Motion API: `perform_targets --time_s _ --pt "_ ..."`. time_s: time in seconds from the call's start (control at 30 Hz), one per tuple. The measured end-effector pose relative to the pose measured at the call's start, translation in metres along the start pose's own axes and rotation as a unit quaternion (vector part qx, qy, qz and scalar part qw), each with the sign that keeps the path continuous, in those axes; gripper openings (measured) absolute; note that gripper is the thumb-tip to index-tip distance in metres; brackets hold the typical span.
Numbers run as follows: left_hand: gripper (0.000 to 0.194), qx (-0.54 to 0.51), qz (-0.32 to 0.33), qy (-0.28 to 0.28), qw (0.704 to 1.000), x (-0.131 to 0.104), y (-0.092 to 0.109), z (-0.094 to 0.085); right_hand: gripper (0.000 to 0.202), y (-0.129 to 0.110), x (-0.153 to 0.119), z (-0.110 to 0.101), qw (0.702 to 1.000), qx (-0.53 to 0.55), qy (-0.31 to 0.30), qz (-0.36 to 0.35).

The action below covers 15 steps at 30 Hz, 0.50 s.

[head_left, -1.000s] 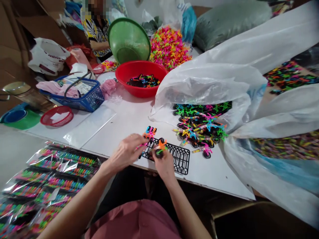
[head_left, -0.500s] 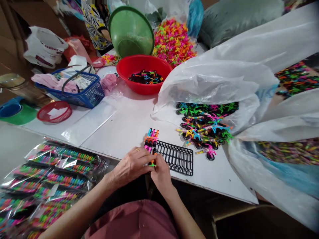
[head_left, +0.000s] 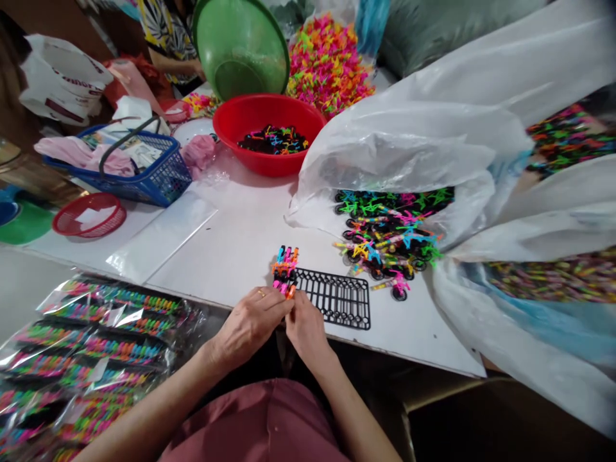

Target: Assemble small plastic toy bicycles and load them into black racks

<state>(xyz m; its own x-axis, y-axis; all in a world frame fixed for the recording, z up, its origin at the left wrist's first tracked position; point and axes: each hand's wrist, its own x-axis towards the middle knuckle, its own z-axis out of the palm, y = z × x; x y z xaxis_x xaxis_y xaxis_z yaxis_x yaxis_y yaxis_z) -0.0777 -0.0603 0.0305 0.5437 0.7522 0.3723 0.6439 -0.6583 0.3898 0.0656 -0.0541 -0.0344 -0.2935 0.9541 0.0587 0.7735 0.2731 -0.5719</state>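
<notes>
A black plastic rack (head_left: pixel 337 298) with a grid of slots lies at the table's front edge. Small toy bicycles (head_left: pixel 285 260) in blue, pink and orange stand in a row at its left end. My left hand (head_left: pixel 253 324), a ring on one finger, is closed over that end. My right hand (head_left: pixel 308 330) meets it there, fingertips pinched round a toy bicycle (head_left: pixel 290 292) whose orange part shows above them; the rest is hidden. Right of the rack, loose toy bicycles (head_left: pixel 370 247) with patterned sticks spill from a clear plastic bag (head_left: pixel 409 154).
A red basin (head_left: pixel 269 165) with more small pieces stands behind, a green basin (head_left: pixel 240 51) tilted beyond it. Left are a blue basket (head_left: pixel 166 183) and red tray (head_left: pixel 89 228). Packed bags (head_left: pixel 96 346) lie lower left. A co-worker's arm (head_left: pixel 176 66) shows at the back.
The view has shifted slightly, so most things sit further left and higher. My hands stay at the rack's left end; the green part seen between my fingers is now hidden.
</notes>
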Motion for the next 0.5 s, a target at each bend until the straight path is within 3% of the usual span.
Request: perform_targets --time_s 0.1,0.17,0.27,0.33,0.43,0.5 --pt "0.021 -0.010 0.012 -0.005 1.000 0.001 0.001 -0.004 0.014 0.012 0.005 -0.023 0.994 0.076 -0.071 -0.033" --pt "0.019 -0.010 -0.001 0.039 0.999 0.008 0.001 -0.010 0.014 0.025 0.017 -0.050 0.989 0.085 -0.106 -0.058" --pt "0.021 0.022 -0.072 0.125 0.989 0.033 -0.004 -0.019 0.023 0.046 0.053 -0.092 0.998 -0.037 -0.026 -0.044" --pt "0.021 0.052 -0.095 0.076 0.991 0.052 -0.010 -0.018 0.026 0.056 0.082 -0.106 0.988 -0.151 0.016 -0.031" --pt "0.018 0.080 -0.081 -0.052 0.992 0.070 -0.020 -0.009 0.024 0.063 0.114 -0.104 0.954 -0.298 0.012 -0.020" --pt "0.020 0.069 -0.074 -0.072 0.992 0.071 -0.025 -0.003 0.026 0.063 0.118 -0.097 0.939 -0.343 0.009 -0.037"
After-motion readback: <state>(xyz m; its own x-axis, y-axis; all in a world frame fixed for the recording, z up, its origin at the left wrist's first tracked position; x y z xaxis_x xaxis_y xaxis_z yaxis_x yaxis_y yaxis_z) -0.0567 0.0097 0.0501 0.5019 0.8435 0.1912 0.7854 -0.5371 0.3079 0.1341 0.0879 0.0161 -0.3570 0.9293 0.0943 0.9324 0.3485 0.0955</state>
